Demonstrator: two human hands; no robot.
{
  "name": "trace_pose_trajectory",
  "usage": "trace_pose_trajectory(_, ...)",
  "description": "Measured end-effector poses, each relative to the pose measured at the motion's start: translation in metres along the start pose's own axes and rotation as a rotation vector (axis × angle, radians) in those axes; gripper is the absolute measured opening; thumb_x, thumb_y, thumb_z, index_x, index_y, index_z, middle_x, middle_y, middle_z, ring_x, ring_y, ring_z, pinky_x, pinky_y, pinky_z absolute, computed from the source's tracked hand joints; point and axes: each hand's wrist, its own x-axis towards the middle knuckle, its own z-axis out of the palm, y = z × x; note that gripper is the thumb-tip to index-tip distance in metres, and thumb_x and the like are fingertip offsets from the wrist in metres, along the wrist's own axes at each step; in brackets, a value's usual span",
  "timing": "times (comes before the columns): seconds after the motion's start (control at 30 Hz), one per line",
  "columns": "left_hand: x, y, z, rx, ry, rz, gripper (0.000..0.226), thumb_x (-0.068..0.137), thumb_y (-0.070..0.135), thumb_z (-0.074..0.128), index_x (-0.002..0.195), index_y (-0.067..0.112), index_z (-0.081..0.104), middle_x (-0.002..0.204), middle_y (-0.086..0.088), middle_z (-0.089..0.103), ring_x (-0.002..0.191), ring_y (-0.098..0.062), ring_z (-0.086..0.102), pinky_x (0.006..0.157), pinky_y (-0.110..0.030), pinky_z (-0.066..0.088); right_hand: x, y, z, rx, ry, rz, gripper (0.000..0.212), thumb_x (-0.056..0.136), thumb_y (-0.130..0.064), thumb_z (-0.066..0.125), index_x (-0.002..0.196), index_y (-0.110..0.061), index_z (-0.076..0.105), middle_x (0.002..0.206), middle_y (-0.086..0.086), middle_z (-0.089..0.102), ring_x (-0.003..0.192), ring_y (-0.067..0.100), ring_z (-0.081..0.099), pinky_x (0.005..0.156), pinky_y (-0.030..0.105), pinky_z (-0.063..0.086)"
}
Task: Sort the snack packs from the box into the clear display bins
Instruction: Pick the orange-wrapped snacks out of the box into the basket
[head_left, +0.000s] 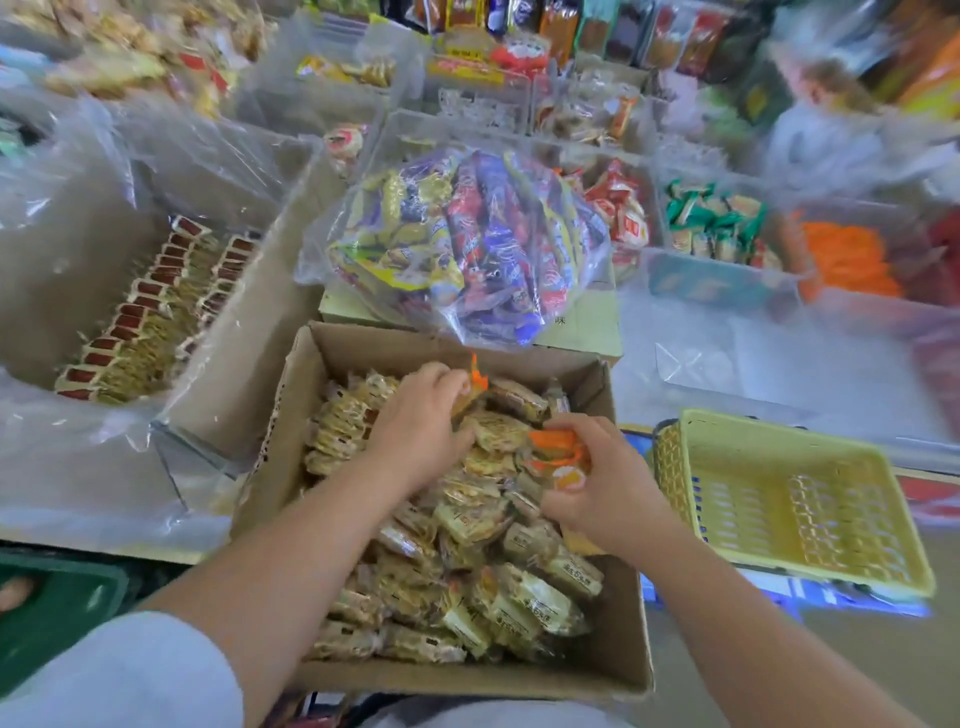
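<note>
Nearest of all, a pale sleeve (119, 670) at the bottom left. Just past it, an open brown cardboard box (623, 649), full of small snack packs (493, 597) in see-through wraps, mostly yellow and brown, all in a heap. Both bare arms reaching into the box. Left hand (421, 421) far in, near the back wall, fingers curled down and pinching an orange-tipped pack (475, 382) poking up past the fingertips. Right hand (608, 488) over the right side of the heap, fingers and thumb closed round a little bunch of orange packs (558, 452). Just beside the box, on the right, a yellow basket (691, 421) with holes in its sides. Behind the box, a big clear bag (467, 244) stuffed with purple, red and yellow packs, sitting on a pale carton (587, 322). To the left, a large box (249, 332) lined with plastic, with red-ended packs (140, 312) standing in neat rows. Farther back on the right, clear display bins (727, 283) side by side: red and white packs (623, 213), then green packs (711, 218), then loose orange ones. More snacks at the very back, too blurry to tell apart.
</note>
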Motion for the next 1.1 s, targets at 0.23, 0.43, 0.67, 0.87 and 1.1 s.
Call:
trace_pose_trajectory(0.23,0.051,-0.012,0.038,0.279,-0.21,-0.211,0.057,0.085,0.061,0.066,0.12,0.017,0.055,0.122,-0.01,0.067,0.116,-0.034,0.061,0.091,-0.042,0.048,-0.055,0.008,-0.005,0.47,0.158,0.274,0.061,0.053,-0.045,0.079,0.111,-0.05,0.062,0.089,-0.011,0.075,0.071,0.013,0.071,0.064,0.035,0.058)
trace_pose_trajectory(0.43,0.048,-0.004,0.011,0.014,-0.115,-0.043,0.033,0.083,0.049,0.07,0.081,0.022,0.052,0.091,0.001,0.055,0.088,-0.025,0.057,0.069,-0.036,0.043,-0.075,0.023,0.005,0.588,0.177,0.361,0.06,0.063,-0.025,0.082,0.117,-0.045,0.065,0.098,0.002,0.074,0.09,0.035,0.073,0.078,0.059,0.06)
trace_pose_trajectory(0.67,-0.053,-0.052,-0.023,-0.151,-0.319,-0.126,0.03,0.065,0.054,0.06,0.068,0.025,0.055,0.079,0.005,0.055,0.067,-0.01,0.054,0.056,-0.031,0.038,-0.073,0.029,0.01,0.582,0.161,0.325,0.057,0.072,-0.02,0.083,0.119,-0.046,0.064,0.094,-0.003,0.074,0.085,0.03,0.073,0.069,0.045,0.064)
trace_pose_trajectory(0.87,-0.082,-0.071,0.004,0.384,-0.559,-0.193,0.038,0.088,0.063,0.05,0.104,0.029,0.054,0.114,-0.002,0.063,0.109,-0.025,0.058,0.085,-0.039,0.042,-0.071,0.036,0.01,0.62,0.145,0.325,0.059,0.079,-0.008,0.082,0.124,-0.041,0.063,0.094,0.001,0.074,0.084,0.031,0.075,0.063,0.052,0.062)
trace_pose_trajectory(1.1,-0.107,-0.012,0.024,0.148,-0.682,-0.169,0.059,0.095,0.061,0.048,0.141,0.026,0.047,0.112,0.004,0.068,0.114,-0.024,0.061,0.11,-0.05,0.035,-0.071,0.04,0.014,0.565,0.157,0.271,0.055,0.082,-0.007,0.079,0.121,-0.042,0.064,0.096,-0.003,0.075,0.069,0.013,0.073,0.051,0.028,0.056)
